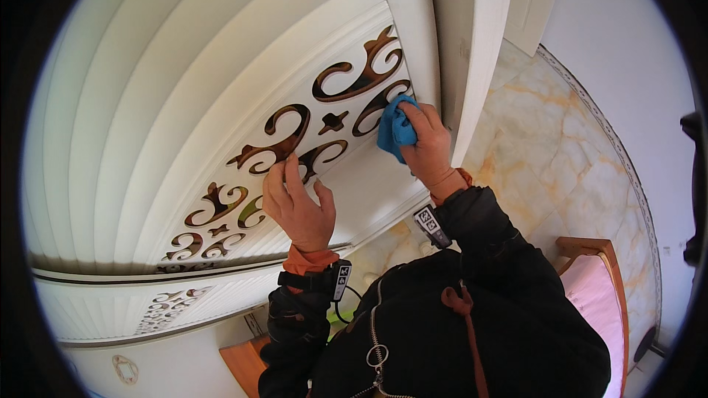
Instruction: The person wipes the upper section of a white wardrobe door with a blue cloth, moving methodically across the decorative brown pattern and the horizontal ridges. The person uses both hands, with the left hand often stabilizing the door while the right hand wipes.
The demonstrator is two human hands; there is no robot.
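A blue cloth (398,128) is bunched in my right hand (429,146), which presses it to the white panel near the right end of its scroll-shaped cut-outs. My left hand (299,203) rests its fingertips against the same carved panel (330,119), beside a curled cut-out. Its fingers are stretched and hold nothing. The panel belongs to a white door (184,51) with curved-looking horizontal slats, and brown and dark tones show through the openings.
A second white slatted door (96,312) stands at the lower left. Right of the white frame (483,37) lies a marbled tile floor (549,147). A wooden-edged piece of furniture with a pink cushion (594,295) stands at the lower right, and an orange-brown wooden piece (245,363) at the bottom.
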